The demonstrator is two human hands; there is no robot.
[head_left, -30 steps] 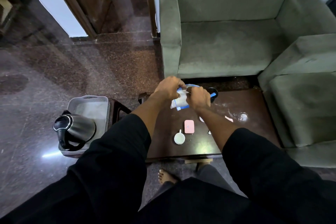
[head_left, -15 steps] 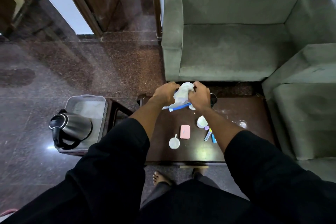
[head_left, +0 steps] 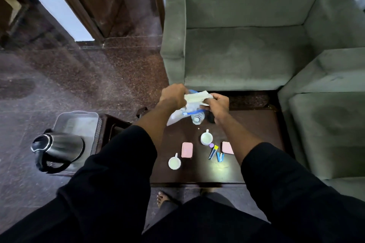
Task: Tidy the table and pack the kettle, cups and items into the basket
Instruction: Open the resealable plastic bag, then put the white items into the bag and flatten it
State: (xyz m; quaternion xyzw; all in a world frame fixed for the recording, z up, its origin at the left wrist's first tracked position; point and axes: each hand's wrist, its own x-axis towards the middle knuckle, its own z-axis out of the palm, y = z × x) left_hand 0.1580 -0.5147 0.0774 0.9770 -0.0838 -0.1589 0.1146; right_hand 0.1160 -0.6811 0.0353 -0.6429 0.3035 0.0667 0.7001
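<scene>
Both hands have lifted the pale wad higher, left hand (head_left: 173, 94) and right hand (head_left: 217, 102) pinching folded tissues (head_left: 197, 97) into a zip bag (head_left: 181, 113) above the worktop (head_left: 256, 124); next, sealing it, then the basket (head_left: 79, 122) beside the kettle (head_left: 59, 147)

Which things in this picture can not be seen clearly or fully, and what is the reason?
1. Dark object on the table, head view: mostly hidden by the right hand.
2. Right pink packet: partly covered by the right forearm.
3. Contents of the plastic bag: wrapped by both hands; left hand covers one end.
4. Small tubes: too small to identify.
5. Basket: near end hidden by the kettle.
</scene>
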